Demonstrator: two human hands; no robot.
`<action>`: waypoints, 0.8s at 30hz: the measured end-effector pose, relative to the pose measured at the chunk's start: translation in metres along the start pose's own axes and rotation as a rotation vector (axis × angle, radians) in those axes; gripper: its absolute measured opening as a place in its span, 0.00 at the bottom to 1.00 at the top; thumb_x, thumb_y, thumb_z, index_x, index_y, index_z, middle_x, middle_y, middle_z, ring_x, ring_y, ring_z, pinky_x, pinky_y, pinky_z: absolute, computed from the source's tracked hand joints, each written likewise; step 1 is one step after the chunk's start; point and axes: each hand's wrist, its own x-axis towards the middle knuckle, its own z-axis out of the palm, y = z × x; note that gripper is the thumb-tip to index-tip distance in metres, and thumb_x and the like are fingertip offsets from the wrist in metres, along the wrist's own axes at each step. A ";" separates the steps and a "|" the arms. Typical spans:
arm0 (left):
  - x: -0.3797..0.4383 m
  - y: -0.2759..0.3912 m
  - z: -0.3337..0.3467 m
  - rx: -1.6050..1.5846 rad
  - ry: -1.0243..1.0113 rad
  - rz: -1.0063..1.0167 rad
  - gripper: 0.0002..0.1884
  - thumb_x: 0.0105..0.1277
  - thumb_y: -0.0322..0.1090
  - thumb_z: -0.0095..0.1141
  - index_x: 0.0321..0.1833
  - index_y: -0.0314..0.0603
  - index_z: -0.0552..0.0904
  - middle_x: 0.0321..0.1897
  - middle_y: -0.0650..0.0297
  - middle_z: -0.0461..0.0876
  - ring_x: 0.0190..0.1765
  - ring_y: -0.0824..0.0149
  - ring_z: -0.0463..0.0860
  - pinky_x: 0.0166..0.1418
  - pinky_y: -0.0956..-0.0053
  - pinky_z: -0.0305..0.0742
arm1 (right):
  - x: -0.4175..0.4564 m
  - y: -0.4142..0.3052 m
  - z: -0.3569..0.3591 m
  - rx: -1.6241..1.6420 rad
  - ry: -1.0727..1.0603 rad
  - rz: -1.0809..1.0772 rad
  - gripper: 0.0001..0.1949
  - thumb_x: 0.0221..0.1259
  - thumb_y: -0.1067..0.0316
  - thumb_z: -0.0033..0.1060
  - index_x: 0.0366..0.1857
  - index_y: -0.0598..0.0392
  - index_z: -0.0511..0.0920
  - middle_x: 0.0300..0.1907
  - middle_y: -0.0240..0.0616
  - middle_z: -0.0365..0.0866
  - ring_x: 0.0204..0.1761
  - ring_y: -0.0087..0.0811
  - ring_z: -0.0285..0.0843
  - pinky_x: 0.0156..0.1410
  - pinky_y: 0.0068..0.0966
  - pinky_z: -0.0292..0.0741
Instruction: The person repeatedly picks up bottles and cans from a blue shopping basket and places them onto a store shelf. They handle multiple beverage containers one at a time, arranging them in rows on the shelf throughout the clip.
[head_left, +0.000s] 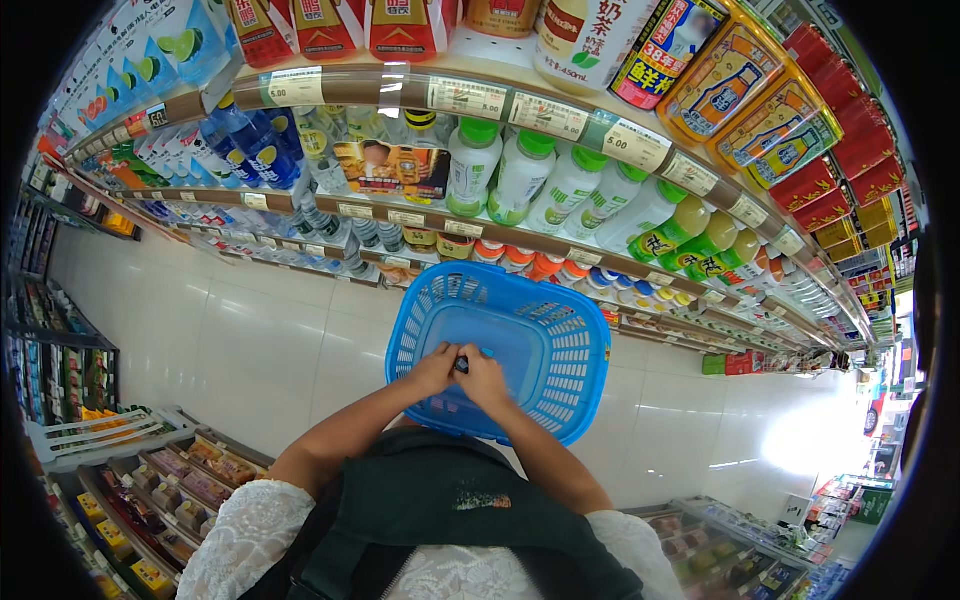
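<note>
A blue plastic shopping basket (420, 300) with slotted sides hangs in front of my body. Its inside shows bare blue plastic with nothing lying in it. My left hand (435, 369) and my right hand (481, 373) meet above the basket's middle, fingers curled around its handle. Only a dark grip (461, 364) and a small blue piece of the handle show between and beside the fingers; the rest is covered by my hands.
Ahead stands a long drinks shelf (405, 222) with price tags, green-capped bottles (521, 176), and red cartons (409, 30) on top. Behind me to the left is a rack of packaged snacks (142, 510); another display (705, 540) stands at right. A tiled floor (262, 330) runs between. Bright daylight enters at right.
</note>
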 end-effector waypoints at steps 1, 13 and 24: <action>0.000 -0.003 0.002 0.003 -0.013 -0.010 0.31 0.61 0.30 0.65 0.67 0.39 0.69 0.58 0.44 0.75 0.59 0.38 0.78 0.58 0.51 0.80 | -0.001 0.002 0.004 0.005 -0.004 -0.005 0.17 0.55 0.64 0.72 0.47 0.50 0.76 0.43 0.52 0.87 0.44 0.58 0.85 0.47 0.51 0.81; -0.006 -0.009 -0.007 0.022 -0.151 -0.123 0.43 0.55 0.33 0.71 0.74 0.36 0.63 0.63 0.41 0.74 0.65 0.38 0.75 0.65 0.51 0.77 | 0.003 -0.019 -0.030 -0.251 -0.274 -0.005 0.24 0.56 0.53 0.72 0.55 0.49 0.78 0.47 0.48 0.87 0.47 0.52 0.88 0.50 0.46 0.83; -0.031 0.163 -0.189 0.011 0.442 0.485 0.26 0.64 0.26 0.64 0.66 0.38 0.76 0.62 0.48 0.77 0.61 0.43 0.80 0.61 0.59 0.79 | 0.023 -0.182 -0.228 0.180 0.378 -0.605 0.14 0.62 0.69 0.70 0.50 0.56 0.81 0.46 0.42 0.81 0.37 0.37 0.85 0.42 0.30 0.82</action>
